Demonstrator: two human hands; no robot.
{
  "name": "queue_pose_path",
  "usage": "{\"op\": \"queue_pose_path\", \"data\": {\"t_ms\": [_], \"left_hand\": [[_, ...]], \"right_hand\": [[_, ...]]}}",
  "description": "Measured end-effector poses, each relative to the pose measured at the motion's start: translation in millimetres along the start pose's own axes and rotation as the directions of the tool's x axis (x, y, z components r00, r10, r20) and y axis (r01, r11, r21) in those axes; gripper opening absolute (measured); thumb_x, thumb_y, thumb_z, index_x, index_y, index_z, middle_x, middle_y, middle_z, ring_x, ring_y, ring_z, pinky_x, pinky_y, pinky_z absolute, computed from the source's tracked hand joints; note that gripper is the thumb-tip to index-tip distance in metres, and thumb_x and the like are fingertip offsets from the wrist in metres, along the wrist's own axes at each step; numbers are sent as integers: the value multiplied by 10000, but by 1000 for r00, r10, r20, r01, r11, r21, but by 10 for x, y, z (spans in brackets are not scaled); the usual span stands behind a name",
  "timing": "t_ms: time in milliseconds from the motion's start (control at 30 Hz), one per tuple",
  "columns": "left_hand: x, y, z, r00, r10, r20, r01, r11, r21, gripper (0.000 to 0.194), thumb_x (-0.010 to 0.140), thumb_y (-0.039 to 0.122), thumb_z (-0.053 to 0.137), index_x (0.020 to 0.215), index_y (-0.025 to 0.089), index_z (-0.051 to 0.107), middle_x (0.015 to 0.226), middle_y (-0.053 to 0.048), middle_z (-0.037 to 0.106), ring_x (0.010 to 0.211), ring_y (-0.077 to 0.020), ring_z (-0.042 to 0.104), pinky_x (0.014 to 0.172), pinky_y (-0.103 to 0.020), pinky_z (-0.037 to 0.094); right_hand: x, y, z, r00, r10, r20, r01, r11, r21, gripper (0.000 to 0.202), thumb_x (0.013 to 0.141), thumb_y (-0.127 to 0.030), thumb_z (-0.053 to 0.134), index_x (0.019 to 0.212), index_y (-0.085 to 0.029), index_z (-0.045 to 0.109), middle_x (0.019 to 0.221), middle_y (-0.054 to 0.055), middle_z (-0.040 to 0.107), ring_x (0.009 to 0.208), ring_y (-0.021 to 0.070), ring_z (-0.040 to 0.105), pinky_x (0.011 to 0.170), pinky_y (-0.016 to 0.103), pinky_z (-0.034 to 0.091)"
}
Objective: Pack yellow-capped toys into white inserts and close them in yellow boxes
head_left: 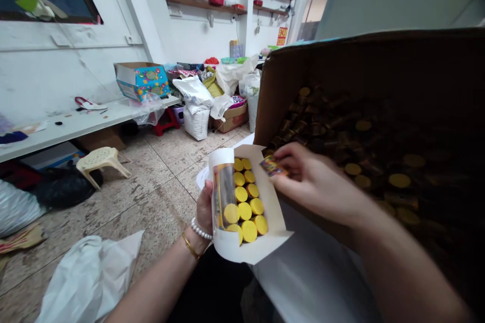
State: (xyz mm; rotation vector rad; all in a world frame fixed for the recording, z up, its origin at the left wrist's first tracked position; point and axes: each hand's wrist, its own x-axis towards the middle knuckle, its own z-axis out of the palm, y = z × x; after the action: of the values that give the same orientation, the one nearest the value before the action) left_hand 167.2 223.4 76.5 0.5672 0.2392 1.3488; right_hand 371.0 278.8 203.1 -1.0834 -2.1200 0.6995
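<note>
My left hand [205,207] is wrapped round the side of a white cardboard box [278,212] with a clear window and its flaps folded out. Inside stand several small tubs [249,231] with yellow lids, packed in rows. Just right of the box's upper end, my right hand [299,171] pinches a small colourful printed item [273,165]; whether it is a tub or a packet I cannot tell. Beyond that hand, a large brown carton [261,106] lies open towards me, with many loose yellow-lidded tubs [399,180] heaped in its dark inside.
A long white bench [91,120] runs along the left wall, bearing a blue patterned box [151,81]. A cream plastic stool [100,159] and a white bag [91,272] are on the floor at left. White sacks [197,121] stand further back.
</note>
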Motion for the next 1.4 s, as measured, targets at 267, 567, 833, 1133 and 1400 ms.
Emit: {"op": "queue_pose_path", "data": {"t_ms": [267,567,833,1133,1400], "left_hand": [[-12,6,-54,996,61,69,-63,998,28,390,842,499,672,1118,229,724,1052,-55,770,1171,-294,646,1098,-434,436],[-17,16,-27,994,-57,96,63,996,-61,644,797,637,617,1307,242,620,1414,-105,594,1395,-361,429,1189,-512,270],[11,8,-21,997,-17,76,20,999,-37,669,803,631,608,1331,220,588,1450,-111,556,1407,-368,405,1192,-497,258],[24,-3,-14,993,-68,100,73,996,-53,720,838,711,471,1373,232,535,1472,-116,530,1400,-368,414,1170,-514,286],[-6,8,6,990,-23,139,25,1000,-11,548,884,591,525,1287,237,642,1258,-85,700,1326,-344,514,1166,-511,317]], "right_hand": [[-79,-368,528,946,-255,199,264,964,-16,144,787,-187,696,923,-149,720,922,51,611,778,137,563,696,247,468],[285,858,123,991,37,-129,-117,710,-694,326,920,-168,482,1184,-174,674,1226,121,662,1125,288,575,899,369,465],[273,1013,198,998,58,19,-28,712,-702,272,779,-88,553,1004,-138,697,1001,136,695,910,274,642,767,351,486],[62,-68,35,986,-131,-108,149,972,180,265,850,-214,559,1055,-239,726,1035,40,663,864,163,633,712,258,517],[23,-235,219,979,91,183,-138,955,264,267,851,-236,474,884,-185,734,748,1,659,600,96,525,543,208,389]]}}
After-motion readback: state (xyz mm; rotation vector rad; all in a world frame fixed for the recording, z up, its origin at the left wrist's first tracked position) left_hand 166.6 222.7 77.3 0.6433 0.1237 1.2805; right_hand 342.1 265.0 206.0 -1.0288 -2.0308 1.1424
